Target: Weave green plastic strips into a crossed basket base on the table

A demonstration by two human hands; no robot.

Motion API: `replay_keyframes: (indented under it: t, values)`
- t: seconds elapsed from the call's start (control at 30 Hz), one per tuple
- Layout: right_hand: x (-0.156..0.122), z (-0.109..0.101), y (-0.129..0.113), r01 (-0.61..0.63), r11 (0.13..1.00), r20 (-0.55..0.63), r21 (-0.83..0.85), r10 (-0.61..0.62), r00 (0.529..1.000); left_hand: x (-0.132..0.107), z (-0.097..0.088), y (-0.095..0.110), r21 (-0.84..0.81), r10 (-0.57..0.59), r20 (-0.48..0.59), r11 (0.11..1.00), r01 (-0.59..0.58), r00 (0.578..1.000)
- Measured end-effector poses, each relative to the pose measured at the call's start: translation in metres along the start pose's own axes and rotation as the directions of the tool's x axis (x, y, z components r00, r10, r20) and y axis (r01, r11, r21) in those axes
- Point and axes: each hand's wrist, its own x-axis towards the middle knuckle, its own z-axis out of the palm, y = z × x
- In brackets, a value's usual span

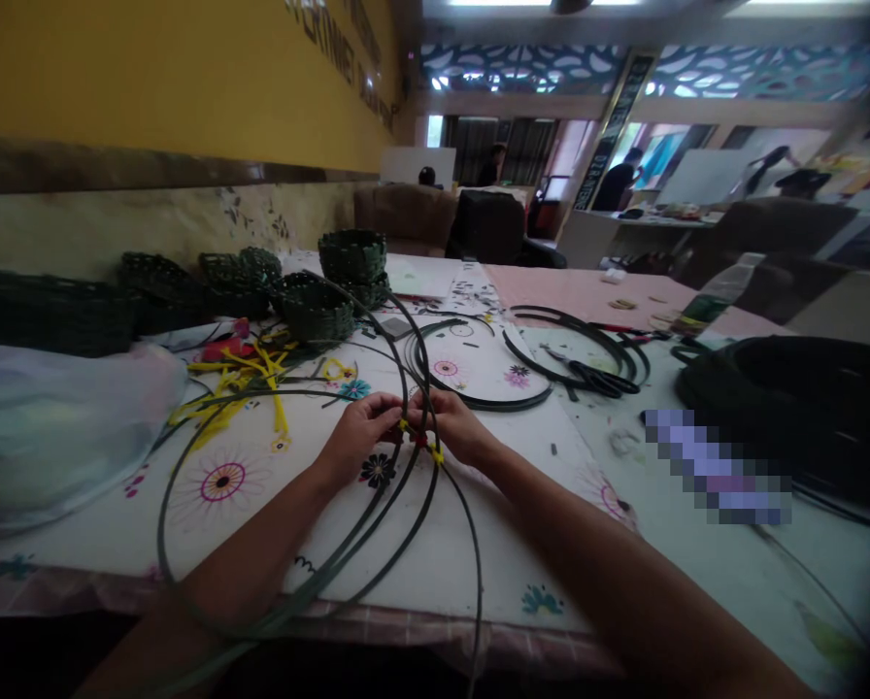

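Two pinches met at one spot: the fingers (385, 413) of the left hand (354, 439) and the fingers (427, 403) of the right hand (458, 427) were clenched on several dark green plastic strips (408, 383), grasping them together where they crossed. A yellow tie (435, 453) and a red bit (420, 440) sat just below the fingertips. Closing in from both sides looked like a way to keep the springy strips from slipping apart, since they curved out from that pinch in wide hoops (159, 534) that lay across a floral cloth (100, 505). Both wrists angled inward, and the forearms (238, 573) (610, 563) reached up from the lower corners, leaving the hoops room to spread between them. Left of the hoops lay yellow strips (260, 388) and a plastic bag (49, 427); beyond them stood woven baskets (315, 311); right of them lay scissors (595, 381) and a dark coil (791, 408), kept within reach, it seemed.
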Motion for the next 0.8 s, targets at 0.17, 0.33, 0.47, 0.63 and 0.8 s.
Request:
replay_keyframes:
  t: [0.17, 0.33, 0.47, 0.63, 0.8]
  values:
    - [-0.001, 0.003, 0.001, 0.032, 0.998, -0.04, -0.045, -0.033, 0.999, 0.002, -0.003, -0.001, 0.021, -0.027, 0.016, 0.999, 0.027, 1.0]
    - [-0.001, 0.004, 0.003, 0.058, 0.99, -0.045, -0.127, -0.064, 0.997, 0.003, -0.005, 0.0, -0.01, -0.123, 0.038, 0.992, 0.124, 0.992]
    - [-0.001, 0.004, 0.004, 0.098, 0.971, -0.051, -0.217, -0.111, 0.992, 0.003, -0.003, -0.001, -0.039, -0.131, 0.051, 0.99, 0.133, 0.99]
    - [-0.002, 0.003, 0.004, 0.126, 0.953, -0.017, -0.274, -0.136, 0.991, 0.003, 0.002, -0.004, -0.012, -0.045, -0.027, 0.999, 0.044, 0.999]
    - [-0.002, 0.002, 0.003, 0.093, 0.955, 0.031, -0.28, -0.088, 0.996, 0.004, 0.007, -0.01, 0.119, 0.028, -0.204, 0.993, -0.003, 0.979]
